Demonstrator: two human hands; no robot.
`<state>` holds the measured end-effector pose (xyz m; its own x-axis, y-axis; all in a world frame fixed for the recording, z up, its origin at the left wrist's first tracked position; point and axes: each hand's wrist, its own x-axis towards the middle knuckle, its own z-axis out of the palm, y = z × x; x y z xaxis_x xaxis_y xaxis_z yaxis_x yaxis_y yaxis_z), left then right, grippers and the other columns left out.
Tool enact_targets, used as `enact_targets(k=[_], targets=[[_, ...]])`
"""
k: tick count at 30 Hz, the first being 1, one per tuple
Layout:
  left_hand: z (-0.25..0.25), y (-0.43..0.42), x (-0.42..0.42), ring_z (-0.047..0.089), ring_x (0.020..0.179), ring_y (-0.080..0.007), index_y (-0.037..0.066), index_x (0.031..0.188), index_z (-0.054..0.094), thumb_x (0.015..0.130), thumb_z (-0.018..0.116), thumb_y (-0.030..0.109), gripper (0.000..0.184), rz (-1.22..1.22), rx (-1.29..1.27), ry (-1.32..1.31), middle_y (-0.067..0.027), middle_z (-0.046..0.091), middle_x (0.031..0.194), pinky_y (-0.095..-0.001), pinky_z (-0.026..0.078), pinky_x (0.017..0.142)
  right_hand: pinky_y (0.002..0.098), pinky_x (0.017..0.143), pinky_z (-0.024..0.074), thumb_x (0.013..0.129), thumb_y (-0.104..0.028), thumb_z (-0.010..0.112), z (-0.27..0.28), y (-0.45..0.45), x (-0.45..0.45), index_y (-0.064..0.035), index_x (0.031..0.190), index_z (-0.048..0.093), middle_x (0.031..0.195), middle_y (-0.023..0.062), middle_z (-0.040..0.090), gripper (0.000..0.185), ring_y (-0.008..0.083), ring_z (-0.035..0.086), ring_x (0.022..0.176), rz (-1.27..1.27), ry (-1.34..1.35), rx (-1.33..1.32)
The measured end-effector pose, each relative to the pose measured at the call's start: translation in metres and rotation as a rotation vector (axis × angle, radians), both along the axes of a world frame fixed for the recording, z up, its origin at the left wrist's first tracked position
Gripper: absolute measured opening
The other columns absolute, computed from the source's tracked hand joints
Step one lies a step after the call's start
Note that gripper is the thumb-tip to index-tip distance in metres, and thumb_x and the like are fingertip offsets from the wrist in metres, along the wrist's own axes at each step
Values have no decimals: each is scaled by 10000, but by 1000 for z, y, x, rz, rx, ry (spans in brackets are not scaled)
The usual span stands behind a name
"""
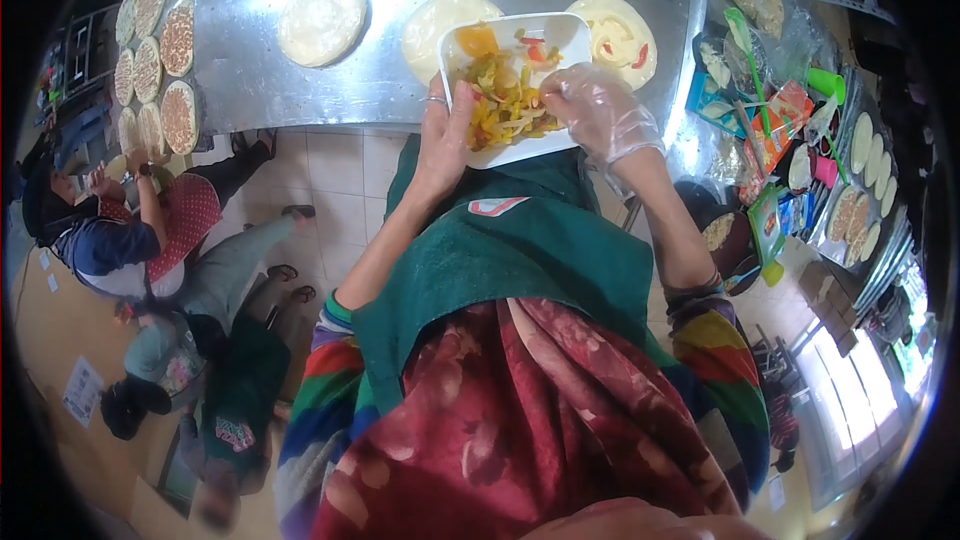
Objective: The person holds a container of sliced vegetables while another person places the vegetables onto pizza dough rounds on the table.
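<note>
My left hand (447, 145) is bare and grips the left side of a white tray (545, 28). The tray holds sliced yellow, orange and red vegetables (495, 110). My right hand (600, 115), in a clear plastic glove, has its fingers pressed together over the tray's right part, at the vegetables; what they pinch is too small to name. Behind the tray lies a round of dough (430, 30), partly hidden by it. Beside the tray at the right, another dough round (612, 48) has cream and red pieces on top.
More dough rounds (322, 20) lie on the metal table (240, 70). Browned flatbreads (180, 115) are stacked at the left. Bags, green utensils (748, 55) and a dark bowl (738, 258) stand at the right. Other people (120, 230) are at the lower left.
</note>
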<state>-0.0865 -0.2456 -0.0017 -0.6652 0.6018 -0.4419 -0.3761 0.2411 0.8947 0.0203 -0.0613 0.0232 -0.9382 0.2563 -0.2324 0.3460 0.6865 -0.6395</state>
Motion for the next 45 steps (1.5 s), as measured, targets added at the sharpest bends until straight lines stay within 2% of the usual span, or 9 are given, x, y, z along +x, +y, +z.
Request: enact_targets(k=[5,8,11,14,17,23,35,38,45], targets=[[-7,-6,-3,515,1023,-182,11,1263,416,1022,386,429,484,0,-39,-19,-125,547,1062,-326,420,915,316,771,512,936,-262,564,10,5,6,-47,1030,709,942,131,704,275,210,666,813,-201,48,-490],[-1,-3,-2,514,1041,-194,9,1265,416,1021,387,433,490,53,3,-70,-133,541,1085,-332,407,938,299,747,509,936,-240,558,12,7,8,-65,1044,711,935,123,709,256,148,658,799,-243,-91,-549],[-2,-4,-2,509,1058,-201,6,1266,415,1021,383,441,500,51,-2,-23,-139,534,1106,-338,398,955,293,747,509,930,-224,554,11,11,14,-96,1051,707,890,115,708,233,152,664,804,-317,31,-689],[-2,-3,-3,505,1062,-198,2,1264,414,1022,380,436,499,19,-5,-4,-142,532,1115,-341,398,956,319,766,518,924,-220,551,13,12,16,-87,1049,691,920,134,696,230,220,673,832,-263,57,-520],[-6,-4,-3,510,1052,-198,-1,1258,414,1023,381,422,485,-7,-17,-27,-150,536,1121,-338,407,947,371,782,527,925,-209,542,16,-3,19,-70,1072,652,986,158,660,229,305,662,868,-91,122,-91],[10,4,3,532,1070,-205,-14,1325,381,1026,379,399,509,-4,28,-4,-164,541,1166,-328,428,945,417,816,519,924,-161,531,5,-12,5,-59,1116,595,1051,162,601,226,339,629,931,-112,26,220],[5,-2,4,538,1058,-186,-2,1345,377,1026,395,384,501,-38,12,37,-142,554,1137,-320,440,933,437,828,495,884,-141,572,2,-22,3,-37,1045,591,979,176,599,192,350,593,942,63,14,60],[0,-4,1,505,1163,-204,45,1420,299,1013,434,418,568,-69,31,-28,-127,490,1267,-353,434,985,439,837,490,901,-169,562,-10,-18,6,-36,1046,589,1003,182,603,198,360,591,953,18,65,31],[8,2,3,534,1078,-197,-4,1361,353,1025,397,380,513,-4,33,22,-148,542,1158,-328,438,945,422,840,488,920,-266,557,18,-17,8,-33,1042,613,1015,171,612,269,342,600,962,99,-38,33]])
